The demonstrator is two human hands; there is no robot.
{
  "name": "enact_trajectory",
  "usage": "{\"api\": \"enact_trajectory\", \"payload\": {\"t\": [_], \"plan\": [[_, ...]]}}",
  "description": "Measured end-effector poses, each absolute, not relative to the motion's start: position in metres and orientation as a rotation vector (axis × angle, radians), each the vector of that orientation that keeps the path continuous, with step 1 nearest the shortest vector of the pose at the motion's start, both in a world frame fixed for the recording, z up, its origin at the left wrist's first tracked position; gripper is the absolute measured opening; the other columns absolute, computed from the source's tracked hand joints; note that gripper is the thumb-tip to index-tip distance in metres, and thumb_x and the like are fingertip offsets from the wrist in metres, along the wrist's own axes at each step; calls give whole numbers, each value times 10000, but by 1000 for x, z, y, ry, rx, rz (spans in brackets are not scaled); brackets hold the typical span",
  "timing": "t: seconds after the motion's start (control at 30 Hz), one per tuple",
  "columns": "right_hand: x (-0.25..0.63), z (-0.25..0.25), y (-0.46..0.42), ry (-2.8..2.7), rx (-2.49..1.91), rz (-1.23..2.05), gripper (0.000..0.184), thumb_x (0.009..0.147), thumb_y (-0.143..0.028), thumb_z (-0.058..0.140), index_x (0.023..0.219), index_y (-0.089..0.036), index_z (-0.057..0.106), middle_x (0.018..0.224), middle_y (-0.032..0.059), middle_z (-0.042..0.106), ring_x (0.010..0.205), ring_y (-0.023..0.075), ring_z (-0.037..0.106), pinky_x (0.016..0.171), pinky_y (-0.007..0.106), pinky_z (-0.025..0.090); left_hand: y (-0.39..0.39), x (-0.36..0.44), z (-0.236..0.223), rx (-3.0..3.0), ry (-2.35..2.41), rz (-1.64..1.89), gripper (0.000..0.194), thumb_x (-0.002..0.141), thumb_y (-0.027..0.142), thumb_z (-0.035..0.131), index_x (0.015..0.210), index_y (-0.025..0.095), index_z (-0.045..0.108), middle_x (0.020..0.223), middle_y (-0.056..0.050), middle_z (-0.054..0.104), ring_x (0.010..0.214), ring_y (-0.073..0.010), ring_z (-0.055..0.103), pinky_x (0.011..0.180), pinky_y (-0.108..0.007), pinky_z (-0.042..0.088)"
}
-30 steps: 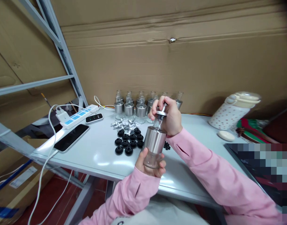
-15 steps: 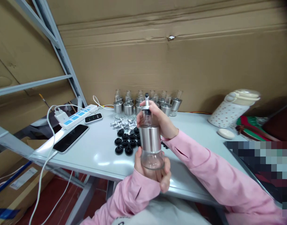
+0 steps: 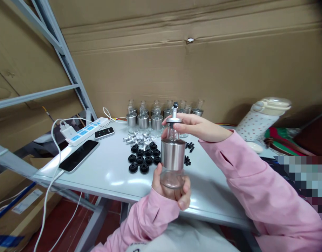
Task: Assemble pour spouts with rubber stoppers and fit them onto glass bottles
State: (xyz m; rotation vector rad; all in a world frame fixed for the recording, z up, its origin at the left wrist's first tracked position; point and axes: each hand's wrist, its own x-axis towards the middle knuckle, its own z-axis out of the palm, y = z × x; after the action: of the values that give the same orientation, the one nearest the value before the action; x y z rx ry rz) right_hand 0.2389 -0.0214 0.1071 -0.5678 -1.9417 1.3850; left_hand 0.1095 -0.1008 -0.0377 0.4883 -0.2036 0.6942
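My left hand (image 3: 172,196) is wrapped around the glass base of an oil bottle (image 3: 172,154) with a steel band round its middle. The bottle stands nearly upright in front of me, above the table's near part. A silver pour spout (image 3: 174,115) with a dark tip sits at the bottle's mouth. My right hand (image 3: 192,125) grips the spout's wide collar, thumb and fingers on opposite sides. Left of the bottle lie several black stoppers (image 3: 144,168) in rows and a heap of silver spouts (image 3: 139,140). Small black parts (image 3: 187,160) lie to its right.
Several similar bottles (image 3: 143,120) stand at the back against the cardboard (image 3: 161,70). A phone (image 3: 79,156), a power strip (image 3: 88,131) and a small black device (image 3: 104,132) lie on the left. A dotted flask (image 3: 262,120) stands at the right.
The bottle has moved slightly right and stands straighter. My right hand has swung round the spout, its wrist and sleeve now farther right and higher. My left hand keeps its hold.
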Motion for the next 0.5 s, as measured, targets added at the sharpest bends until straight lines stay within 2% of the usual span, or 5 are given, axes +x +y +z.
{"api": "enact_trajectory", "payload": {"t": [0.17, 0.27, 0.37, 0.5], "plan": [[239, 115, -24, -1838, -623, 1318, 247, 683, -328, 694, 827, -137, 635, 712, 48, 692, 672, 185, 662, 562, 275, 516, -96, 109, -39, 521, -159, 716, 659, 750, 693, 362, 871, 94, 609, 635, -59, 581, 421, -127, 535, 377, -218, 372], [247, 127, -29, -1714, -744, 1209, 180, 684, -280, 689, 769, -138, 617, 657, 30, 677, 635, 182, 652, 582, 301, 504, -94, 107, -39, 499, -108, 788, 485, 801, 584, 412, 1018, 179, 568, 832, -60, 619, 473, -148, 579, 391, -241, 401], [266, 137, -31, -1752, -828, 874, 142, 741, -281, 607, 791, -149, 588, 700, 19, 672, 676, 157, 642, 661, 317, 471, -94, 106, -39, 473, -24, 855, 313, 853, 454, 407, 1013, 222, 544, 869, -37, 603, 497, -145, 578, 401, -244, 396], [299, 139, -19, -1777, -1061, 245, 166, 733, -317, 591, 813, -172, 570, 755, 17, 639, 710, 168, 614, 693, 328, 454, -96, 105, -37, 442, 60, 887, 266, 860, 420, 407, 936, 199, 535, 841, -28, 584, 518, -145, 565, 437, -249, 384]]}}
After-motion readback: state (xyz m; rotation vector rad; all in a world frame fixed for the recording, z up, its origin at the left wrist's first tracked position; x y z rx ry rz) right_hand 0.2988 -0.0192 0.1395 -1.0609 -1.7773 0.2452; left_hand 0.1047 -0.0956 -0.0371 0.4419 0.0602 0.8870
